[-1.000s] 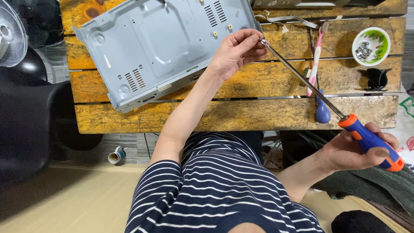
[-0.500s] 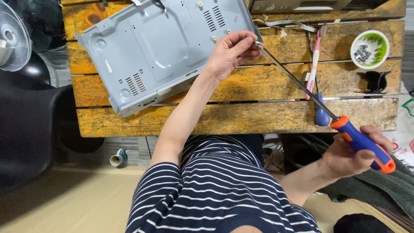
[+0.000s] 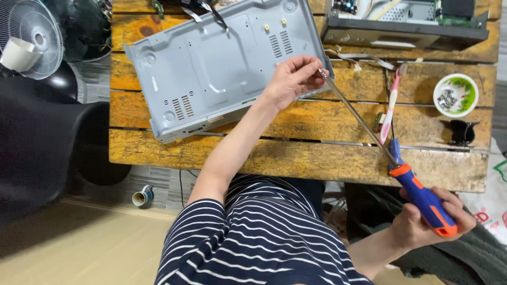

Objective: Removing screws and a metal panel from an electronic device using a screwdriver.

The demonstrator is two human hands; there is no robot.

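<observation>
A long screwdriver (image 3: 369, 129) with a blue and orange handle reaches diagonally over the wooden table (image 3: 317, 158). My right hand (image 3: 430, 219) grips its handle just off the table's near right edge. My left hand (image 3: 293, 79) pinches the metal tip, beside the right edge of a grey metal device casing (image 3: 211, 63) that lies upside down on the table. Whether a screw sits at the tip I cannot tell.
A small green-rimmed bowl (image 3: 455, 95) holding several screws stands at the right, with a black clip (image 3: 463, 132) below it. A pink toothbrush (image 3: 391, 105) lies near the shaft. An opened device (image 3: 406, 21) sits at the back. A fan (image 3: 31, 37) stands left.
The view has shifted so the table and casing sit lower in the frame. Both hands keep their hold on the screwdriver, tip still at my left fingers.
</observation>
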